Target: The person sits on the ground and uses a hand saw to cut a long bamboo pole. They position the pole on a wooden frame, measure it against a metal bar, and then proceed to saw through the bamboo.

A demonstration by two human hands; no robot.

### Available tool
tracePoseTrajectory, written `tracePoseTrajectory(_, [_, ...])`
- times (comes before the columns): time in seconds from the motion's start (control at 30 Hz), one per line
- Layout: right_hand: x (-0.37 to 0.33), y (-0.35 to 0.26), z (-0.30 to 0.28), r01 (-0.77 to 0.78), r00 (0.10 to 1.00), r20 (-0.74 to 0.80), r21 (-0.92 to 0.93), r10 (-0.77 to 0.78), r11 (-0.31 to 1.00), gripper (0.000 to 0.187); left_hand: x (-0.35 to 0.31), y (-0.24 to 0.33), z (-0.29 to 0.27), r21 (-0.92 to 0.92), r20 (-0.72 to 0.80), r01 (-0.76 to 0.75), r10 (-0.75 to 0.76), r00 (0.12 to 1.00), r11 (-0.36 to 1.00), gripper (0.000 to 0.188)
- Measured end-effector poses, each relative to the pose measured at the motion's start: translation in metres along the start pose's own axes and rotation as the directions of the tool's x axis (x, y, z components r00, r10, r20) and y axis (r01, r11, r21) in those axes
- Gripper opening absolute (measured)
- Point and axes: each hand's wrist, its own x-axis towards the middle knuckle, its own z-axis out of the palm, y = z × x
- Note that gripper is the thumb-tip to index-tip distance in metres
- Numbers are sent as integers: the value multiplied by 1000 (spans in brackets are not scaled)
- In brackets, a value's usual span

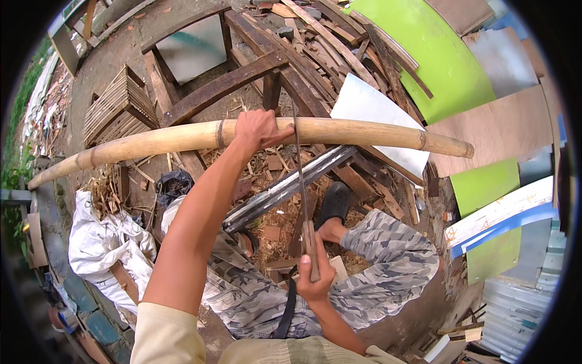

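Observation:
A long pale bamboo pole [364, 130] lies crosswise in front of me, reaching from the far left to the plywood on the right. My left hand [257, 128] is closed over its top near a dark node, with the thumb stretched toward a saw blade. The handsaw [302, 182] has a wooden handle and a narrow blade seen almost edge-on. My right hand [316, 280] is wrapped around that handle. The blade meets the pole just right of my left thumb; how deep it sits in the bamboo cannot be made out.
Beyond the pole stands a dark wooden frame [227, 88], with scrap wood [327, 45] heaped behind it. A slatted crate [124, 112] and a white sack [109, 242] are on the left. Green sheets [439, 57] and plywood [497, 127] lie right. Wood chips surround my feet.

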Motion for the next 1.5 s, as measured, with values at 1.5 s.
tracePoseTrajectory(1.5, [116, 13, 46, -32, 999, -29, -23, 31, 999, 52, 0, 13, -6, 62, 12, 0, -1, 1000, 998, 74])
